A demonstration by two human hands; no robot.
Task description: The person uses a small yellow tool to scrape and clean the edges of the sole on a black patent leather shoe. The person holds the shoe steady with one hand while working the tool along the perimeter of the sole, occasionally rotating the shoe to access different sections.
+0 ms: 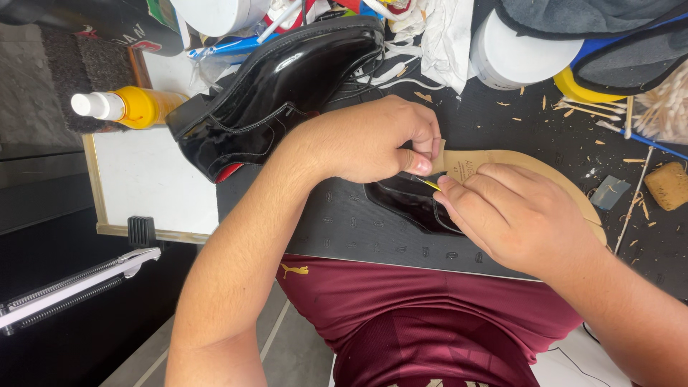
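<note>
A glossy black shoe (408,204) lies on the black mat (358,229) with its tan leather sole (530,163) turned up. My left hand (373,140) pinches the sole's near edge between thumb and fingers. My right hand (516,222) rests on the sole and holds a thin yellow tool (430,184), its tip at the sole's edge right by my left thumb. The tool's working end is hidden between my fingers. A second glossy black shoe (287,82) with a red lining stands behind my left hand.
A yellow spray bottle (129,106) lies at the left above a white board (150,179). White tubs (516,50), a yellow lid (580,89), cotton swabs (666,107), a tan block (666,185) and wood shavings crowd the right. A black and silver tool (72,287) lies lower left.
</note>
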